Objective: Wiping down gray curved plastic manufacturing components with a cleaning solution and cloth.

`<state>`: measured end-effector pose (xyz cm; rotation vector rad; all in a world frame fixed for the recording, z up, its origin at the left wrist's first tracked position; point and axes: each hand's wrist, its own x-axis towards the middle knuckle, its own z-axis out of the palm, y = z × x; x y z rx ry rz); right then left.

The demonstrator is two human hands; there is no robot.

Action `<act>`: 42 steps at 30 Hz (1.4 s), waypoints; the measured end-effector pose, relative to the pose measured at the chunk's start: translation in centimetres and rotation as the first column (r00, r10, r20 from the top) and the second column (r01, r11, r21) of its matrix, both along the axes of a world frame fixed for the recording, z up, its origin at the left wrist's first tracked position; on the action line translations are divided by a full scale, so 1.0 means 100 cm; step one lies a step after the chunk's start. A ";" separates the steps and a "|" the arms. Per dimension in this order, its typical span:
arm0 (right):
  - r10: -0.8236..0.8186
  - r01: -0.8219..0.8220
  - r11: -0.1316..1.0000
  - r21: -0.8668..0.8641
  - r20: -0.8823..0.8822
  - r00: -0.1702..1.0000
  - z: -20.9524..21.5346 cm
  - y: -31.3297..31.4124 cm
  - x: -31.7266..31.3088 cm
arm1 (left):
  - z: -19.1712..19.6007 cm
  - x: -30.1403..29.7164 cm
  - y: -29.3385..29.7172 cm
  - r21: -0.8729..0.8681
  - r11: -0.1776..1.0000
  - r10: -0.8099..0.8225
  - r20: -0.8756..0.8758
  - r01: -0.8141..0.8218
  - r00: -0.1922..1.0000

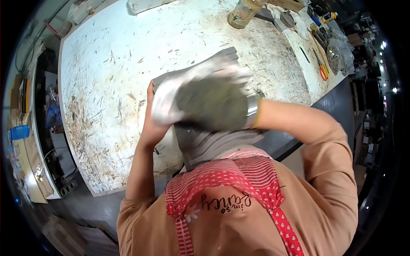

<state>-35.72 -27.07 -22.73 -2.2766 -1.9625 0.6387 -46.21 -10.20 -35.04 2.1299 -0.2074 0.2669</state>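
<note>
A dark gray slab (190,143), ridged and layered with uneven edges, extends from the table (111,85) toward a red-patterned apron (220,176); the bare left hand (154,127) grips its left side; the gloved right hand (213,104) blurs over white cloth (164,102), its grip impossible to tell.

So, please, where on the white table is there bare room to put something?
The widest free patch of the white table lies left of the left hand. A smaller one lies between the grey piece and the red-handled tool. The far right is crowded, with the jar, that tool and a clear plastic bag.
</note>
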 end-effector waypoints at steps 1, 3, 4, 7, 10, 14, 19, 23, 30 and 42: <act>0.126 -0.213 0.720 0.661 0.177 0.976 -0.047 -0.015 -0.003 | -0.016 0.001 0.005 -0.285 0.957 -0.002 -0.170 -0.047 0.985; 0.100 -0.184 0.828 0.529 0.184 0.978 -0.039 -0.027 0.005 | 0.003 0.005 -0.008 -0.437 0.873 0.044 -0.372 -0.217 0.927; 0.094 -0.161 0.910 0.383 0.187 0.978 -0.028 -0.032 0.007 | 0.036 0.004 -0.023 -0.336 0.894 0.153 -0.393 -0.297 0.906; 0.098 -0.078 0.993 -0.093 0.235 0.967 0.012 -0.040 0.025 | 0.021 0.002 -0.015 -0.466 0.842 0.104 -0.354 -0.272 0.930; -0.184 0.091 0.950 0.299 0.298 0.937 0.012 -0.086 0.065 | 0.021 0.001 -0.013 -0.437 0.857 0.116 -0.356 -0.274 0.927; -0.729 0.881 0.429 0.197 -0.500 0.467 0.024 -0.124 0.095 | 0.021 0.002 -0.012 -0.426 0.860 0.101 -0.398 -0.281 0.912; -0.709 0.716 0.589 0.374 -0.186 0.680 -0.022 -0.171 0.113 | 0.038 0.000 -0.014 -0.342 0.899 0.109 -0.426 -0.272 0.898; -0.589 0.889 0.330 0.317 -0.667 0.457 -0.026 -0.168 0.090 | 0.053 -0.003 -0.011 -0.279 0.937 0.092 -0.383 -0.210 0.919; -0.177 0.965 0.236 0.116 -0.971 0.160 -0.071 -0.184 0.085 | 0.061 -0.007 -0.010 -0.243 0.942 0.120 -0.396 -0.230 0.911; 0.532 0.858 0.380 -0.347 -0.677 -0.509 -0.055 -0.163 0.071 | 0.125 0.015 0.024 -0.050 0.972 0.216 -0.218 -0.232 0.952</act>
